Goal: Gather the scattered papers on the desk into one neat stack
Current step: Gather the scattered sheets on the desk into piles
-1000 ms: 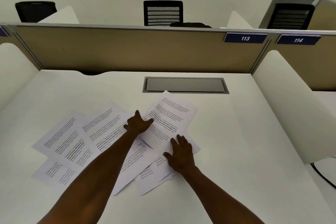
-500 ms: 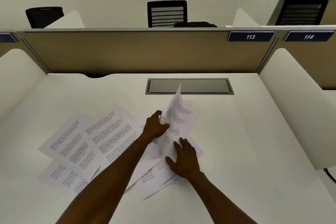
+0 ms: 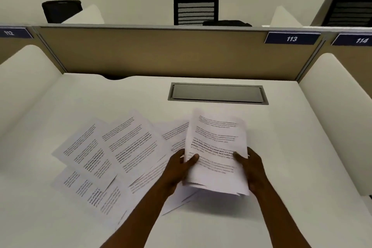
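Both hands hold a small bundle of printed papers (image 3: 216, 147) lifted off the white desk (image 3: 291, 167), printed side toward me. My left hand (image 3: 179, 169) grips its left edge with the thumb on top. My right hand (image 3: 251, 167) grips its right edge. Several more printed sheets (image 3: 120, 147) lie fanned and overlapping on the desk to the left of the bundle, some tucked under my left forearm. One sheet (image 3: 175, 133) shows just behind the bundle's left side.
A grey cable hatch (image 3: 218, 93) is set into the desk behind the papers. A tan partition (image 3: 151, 52) closes the back, with curved white side dividers (image 3: 26, 78) left and right (image 3: 342, 90). Black chairs (image 3: 196, 9) stand beyond the partition.
The left hand lifted the right-hand sheet off the desk. Both hands now hold it with other sheets as a raised bundle; the right hand moved from pressing flat on the papers to gripping the right edge.
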